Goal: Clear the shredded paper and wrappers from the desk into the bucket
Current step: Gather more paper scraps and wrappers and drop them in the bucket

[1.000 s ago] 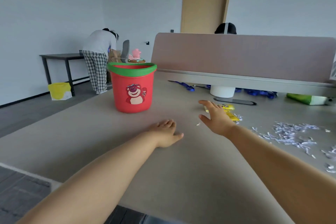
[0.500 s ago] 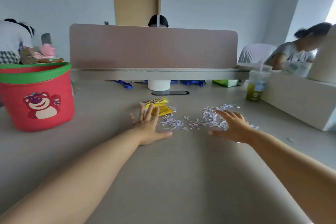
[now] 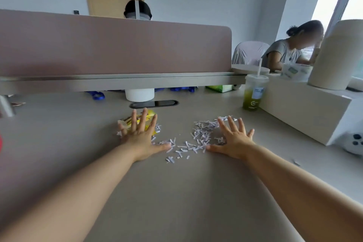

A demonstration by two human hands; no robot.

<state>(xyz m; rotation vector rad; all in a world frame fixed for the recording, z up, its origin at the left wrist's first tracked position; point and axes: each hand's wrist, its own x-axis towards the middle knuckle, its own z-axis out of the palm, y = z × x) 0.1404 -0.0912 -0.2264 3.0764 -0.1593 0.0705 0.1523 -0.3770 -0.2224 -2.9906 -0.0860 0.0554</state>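
Observation:
A scatter of pale shredded paper lies on the grey desk between my two hands. My left hand rests flat with fingers spread, lying over a yellow wrapper whose far corner shows past the fingertips. My right hand is flat and spread at the right edge of the shreds, thumb touching them. Neither hand holds anything. Only a red sliver of the bucket shows at the far left edge.
A pink divider panel runs across the back of the desk. A green drink cup with a straw stands back right beside a white box. A green packet and blue straps lie under the divider. Two people sit beyond.
The view has swung right, so the bucket has slid almost out of frame. Both hands have moved forward, the left one onto the yellow wrapper, and now bracket the shreds.

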